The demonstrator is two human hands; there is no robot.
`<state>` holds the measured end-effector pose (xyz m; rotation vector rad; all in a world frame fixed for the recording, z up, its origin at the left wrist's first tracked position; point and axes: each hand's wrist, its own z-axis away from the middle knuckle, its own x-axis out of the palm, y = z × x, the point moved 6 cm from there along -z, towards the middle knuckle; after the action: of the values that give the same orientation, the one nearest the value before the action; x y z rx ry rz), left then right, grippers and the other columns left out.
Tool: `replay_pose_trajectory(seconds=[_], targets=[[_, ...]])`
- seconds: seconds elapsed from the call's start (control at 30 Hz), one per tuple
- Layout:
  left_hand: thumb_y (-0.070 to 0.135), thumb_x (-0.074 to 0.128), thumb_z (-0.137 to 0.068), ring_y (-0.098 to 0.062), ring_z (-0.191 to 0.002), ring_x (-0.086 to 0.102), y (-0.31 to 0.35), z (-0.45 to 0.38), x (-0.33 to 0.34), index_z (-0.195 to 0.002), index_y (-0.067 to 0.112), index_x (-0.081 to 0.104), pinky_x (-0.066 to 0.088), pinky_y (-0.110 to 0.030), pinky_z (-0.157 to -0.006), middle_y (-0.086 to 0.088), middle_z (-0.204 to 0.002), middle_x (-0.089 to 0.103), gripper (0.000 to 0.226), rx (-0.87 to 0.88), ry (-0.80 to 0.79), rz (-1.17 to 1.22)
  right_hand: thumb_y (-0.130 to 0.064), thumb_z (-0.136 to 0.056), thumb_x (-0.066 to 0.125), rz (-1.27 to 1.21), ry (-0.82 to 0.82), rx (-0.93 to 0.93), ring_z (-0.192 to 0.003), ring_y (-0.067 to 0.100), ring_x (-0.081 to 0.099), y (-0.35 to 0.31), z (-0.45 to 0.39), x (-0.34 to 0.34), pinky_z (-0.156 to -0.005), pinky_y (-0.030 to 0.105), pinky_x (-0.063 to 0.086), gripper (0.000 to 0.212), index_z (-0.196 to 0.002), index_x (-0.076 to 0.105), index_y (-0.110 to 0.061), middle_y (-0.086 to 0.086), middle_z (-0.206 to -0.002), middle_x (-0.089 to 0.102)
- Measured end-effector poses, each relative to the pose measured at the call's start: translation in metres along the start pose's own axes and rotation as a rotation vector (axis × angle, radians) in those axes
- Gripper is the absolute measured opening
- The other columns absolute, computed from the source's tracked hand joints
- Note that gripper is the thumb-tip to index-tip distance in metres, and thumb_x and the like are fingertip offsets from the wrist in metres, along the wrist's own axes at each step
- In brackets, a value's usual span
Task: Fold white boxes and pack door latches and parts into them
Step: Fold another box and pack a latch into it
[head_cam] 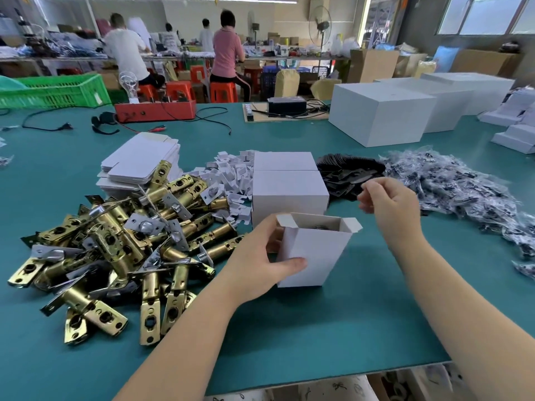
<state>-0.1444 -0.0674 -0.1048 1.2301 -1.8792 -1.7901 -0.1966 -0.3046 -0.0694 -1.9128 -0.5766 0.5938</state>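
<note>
My left hand [262,263] grips the open-topped white cardboard box [314,250] upright on the green table [318,337], right hand [389,208] loosely curled, empty, hovering at its two o'clock, nearer the black plates [347,173].

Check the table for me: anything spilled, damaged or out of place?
Nothing stands out. The latches lie in a loose heap, as do the bagged parts. The open box stands upright in the left hand, flaps up and undamaged.
</note>
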Motion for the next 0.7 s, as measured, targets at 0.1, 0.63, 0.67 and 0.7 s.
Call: replay_pose_trajectory(seconds=[0.1, 0.63, 0.67, 0.7], targets=[[0.02, 0.076, -0.069, -0.004, -0.104, 0.065, -0.009, -0.003, -0.002, -0.115, 0.036, 0.051, 0.052, -0.025, -0.09, 0.016, -0.107, 0.069, 0.055, -0.08, -0.029, 0.131, -0.013, -0.089, 0.053, 0.412, 0.151, 0.182, -0.098, 0.026, 0.059, 0.055, -0.03, -0.046, -0.092, 0.038, 0.045, 0.019, -0.104, 0.064, -0.014, 0.011, -0.107, 0.067], [0.008, 0.071, -0.068, -0.005, -0.103, 0.065, -0.017, -0.002, 0.0, -0.12, 0.03, 0.047, 0.052, -0.018, -0.083, 0.011, -0.103, 0.072, 0.061, -0.156, -0.092, 0.246, -0.028, -0.092, 0.062, 1.011, 0.141, 0.348, -0.121, 0.043, 0.04, 0.102, -0.057, -0.092, -0.098, 0.048, 0.035, 0.049, -0.131, 0.042, -0.005, 0.028, -0.129, 0.05], [0.008, 0.071, -0.068, -0.004, -0.103, 0.065, -0.017, -0.002, 0.0, -0.12, 0.031, 0.047, 0.052, -0.018, -0.083, 0.012, -0.103, 0.071, 0.062, -0.158, -0.092, 0.242, -0.027, -0.09, 0.064, 0.979, 0.154, 0.344, -0.12, 0.044, 0.042, 0.101, -0.056, -0.092, -0.098, 0.049, 0.035, 0.051, -0.129, 0.04, -0.004, 0.031, -0.127, 0.05], [0.008, 0.071, -0.068, -0.004, -0.103, 0.065, -0.017, -0.002, 0.0, -0.121, 0.031, 0.047, 0.052, -0.017, -0.083, 0.012, -0.104, 0.071, 0.062, -0.161, -0.09, 0.241, -0.026, -0.089, 0.066, 0.963, 0.159, 0.337, -0.118, 0.045, 0.043, 0.1, -0.055, -0.091, -0.097, 0.05, 0.036, 0.051, -0.127, 0.04, -0.004, 0.032, -0.125, 0.049]])
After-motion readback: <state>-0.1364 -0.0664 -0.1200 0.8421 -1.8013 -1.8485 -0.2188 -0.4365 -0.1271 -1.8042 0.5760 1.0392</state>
